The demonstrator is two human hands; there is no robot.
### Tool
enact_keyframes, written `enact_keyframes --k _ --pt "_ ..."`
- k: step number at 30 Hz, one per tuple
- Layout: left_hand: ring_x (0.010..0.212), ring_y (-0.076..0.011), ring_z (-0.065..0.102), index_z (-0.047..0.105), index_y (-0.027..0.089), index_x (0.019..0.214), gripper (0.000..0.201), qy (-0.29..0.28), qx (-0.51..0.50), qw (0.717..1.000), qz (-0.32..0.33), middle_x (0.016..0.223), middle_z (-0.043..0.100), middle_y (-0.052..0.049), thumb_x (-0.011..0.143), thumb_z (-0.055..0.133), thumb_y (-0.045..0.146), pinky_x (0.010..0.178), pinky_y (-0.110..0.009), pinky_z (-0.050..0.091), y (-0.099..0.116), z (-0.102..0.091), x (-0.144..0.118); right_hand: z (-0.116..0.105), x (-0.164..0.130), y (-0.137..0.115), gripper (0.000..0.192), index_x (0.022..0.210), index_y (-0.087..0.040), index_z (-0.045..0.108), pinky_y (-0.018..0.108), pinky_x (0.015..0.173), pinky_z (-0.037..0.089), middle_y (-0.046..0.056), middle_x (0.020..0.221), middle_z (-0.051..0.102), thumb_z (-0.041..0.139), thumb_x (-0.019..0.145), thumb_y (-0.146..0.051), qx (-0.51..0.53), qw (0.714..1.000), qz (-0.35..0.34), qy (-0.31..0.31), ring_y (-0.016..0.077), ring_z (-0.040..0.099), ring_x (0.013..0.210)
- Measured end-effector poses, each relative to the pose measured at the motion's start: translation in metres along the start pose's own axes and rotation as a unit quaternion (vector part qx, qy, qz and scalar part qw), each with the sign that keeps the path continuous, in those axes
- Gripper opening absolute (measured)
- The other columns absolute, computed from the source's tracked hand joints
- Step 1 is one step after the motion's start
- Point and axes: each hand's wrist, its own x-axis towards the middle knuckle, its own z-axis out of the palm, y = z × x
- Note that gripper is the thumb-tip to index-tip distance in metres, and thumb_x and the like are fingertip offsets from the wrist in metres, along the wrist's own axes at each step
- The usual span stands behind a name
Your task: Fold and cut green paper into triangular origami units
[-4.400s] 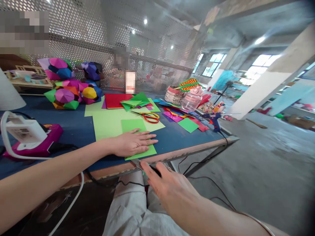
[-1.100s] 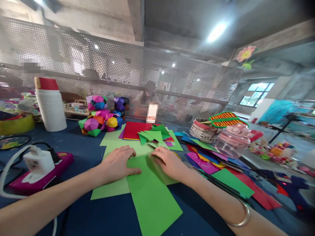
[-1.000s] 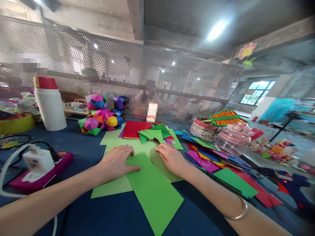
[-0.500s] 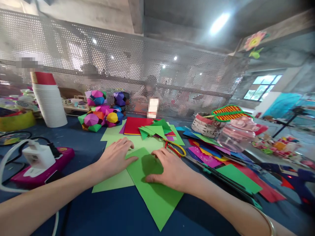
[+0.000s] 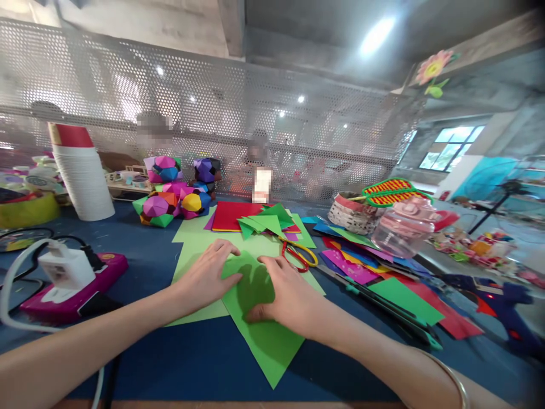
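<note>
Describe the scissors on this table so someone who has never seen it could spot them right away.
Start at the blue table and find the two hands pressing a bright green sheet. Just past the right hand, on the pale green paper, lie the scissors. Their red and yellow loop handles set them apart from the flat papers around them.

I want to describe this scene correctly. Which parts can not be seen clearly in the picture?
- Head view: the crease of the green paper lies under the left hand and right hand.
- The scissors: blades partly hidden by the right hand.
- People behind the mesh screen are blurred.
- The blue glue gun is smeared near the right edge.
</note>
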Motion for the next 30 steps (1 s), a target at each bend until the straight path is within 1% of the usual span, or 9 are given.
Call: enact_keyframes --k 5,11,13,15,18,21,23,27,30 --pt "0.129 -0.0303 0.047 0.051 0.024 0.118 0.034 0.024 -0.003 0.996 0.088 0.134 0.05 -0.01 0.088 0.065 0.033 0.105 -0.05 0.043 0.014 -0.007 -0.007 0.007 0.016 0.022 0.07 0.132 -0.021 0.051 0.039 0.09 0.048 0.011 0.124 0.06 0.081 0.069 -0.017 0.108 0.993 -0.028 0.047 0.0279 0.06 0.11" --pt "0.13 -0.0318 0.048 0.044 0.023 0.136 0.087 -0.067 -0.043 0.97 0.23 0.141 0.049 -0.013 0.065 0.087 0.052 0.109 -0.048 0.041 0.038 -0.02 -0.015 0.006 0.037 0.042 0.051 0.126 -0.018 0.051 0.031 0.071 0.048 0.007 0.1 0.066 0.071 0.081 -0.027 0.294 0.956 0.006 0.003 0.0202 0.065 0.083" --pt "0.125 -0.0301 0.052 0.048 0.021 0.133 0.071 -0.065 -0.029 0.965 0.253 0.136 0.054 -0.012 0.074 0.083 0.036 0.106 -0.046 0.042 0.038 -0.021 -0.015 0.006 0.04 0.045 0.051 0.126 -0.017 0.05 0.03 0.067 0.047 0.006 0.096 0.067 0.072 0.082 -0.032 0.325 0.946 0.004 -0.009 0.0188 0.065 0.077" --pt "0.114 -0.0255 0.059 0.056 0.021 0.123 0.042 -0.048 -0.018 0.958 0.283 0.123 0.064 -0.009 0.083 0.065 0.012 0.1 -0.042 0.046 0.035 -0.02 -0.015 0.007 0.041 0.044 0.049 0.125 -0.017 0.05 0.031 0.068 0.048 0.006 0.096 0.068 0.07 0.083 -0.033 0.328 0.945 -0.007 -0.008 0.019 0.065 0.077" --pt "0.097 -0.021 0.065 0.065 0.02 0.104 0.039 0.011 0.004 0.953 0.302 0.104 0.07 -0.005 0.079 0.046 -0.004 0.088 -0.037 0.05 0.027 -0.017 -0.016 0.006 0.035 0.038 0.035 0.12 -0.016 0.053 0.034 0.079 0.05 0.012 0.109 0.067 0.061 0.091 -0.034 0.276 0.957 -0.058 0.064 0.0218 0.064 0.094" --pt "0.088 -0.0201 0.068 0.066 0.019 0.095 0.03 0.067 0.03 0.968 0.24 0.1 0.071 -0.005 0.082 0.046 0.001 0.076 -0.032 0.053 0.018 -0.013 -0.019 -0.004 0.022 0.03 0.033 0.121 -0.019 0.056 0.037 0.09 0.048 0.013 0.127 0.06 0.048 0.1 -0.042 0.178 0.961 -0.152 0.15 0.0225 0.058 0.111" --pt "0.083 -0.0196 0.069 0.066 0.019 0.091 0.026 0.07 0.048 0.976 0.201 0.097 0.071 -0.004 0.083 0.045 0.005 0.069 -0.03 0.053 0.014 -0.011 -0.021 -0.011 0.012 0.028 0.041 0.127 -0.02 0.055 0.038 0.097 0.046 0.012 0.132 0.058 0.042 0.102 -0.05 0.127 0.954 -0.237 0.132 0.0227 0.055 0.118" --pt "0.083 -0.0195 0.07 0.064 0.02 0.09 0.03 0.038 0.066 0.985 0.158 0.095 0.07 -0.003 0.079 0.042 0.004 0.07 -0.03 0.055 0.015 -0.009 -0.026 -0.011 0.0 0.034 0.064 0.13 -0.016 0.054 0.042 0.104 0.045 0.014 0.128 0.061 0.066 0.086 -0.061 0.001 0.931 -0.354 0.087 0.0267 0.055 0.121" --pt "0.085 -0.0191 0.069 0.064 0.02 0.093 0.033 0.017 0.062 0.984 0.164 0.099 0.07 -0.004 0.079 0.039 0.002 0.073 -0.03 0.056 0.02 -0.006 -0.033 -0.001 -0.007 0.042 0.022 0.114 -0.015 0.061 0.036 0.093 0.052 0.011 0.109 0.07 0.058 0.096 -0.029 -0.109 0.911 -0.385 0.105 0.0218 0.065 0.104"
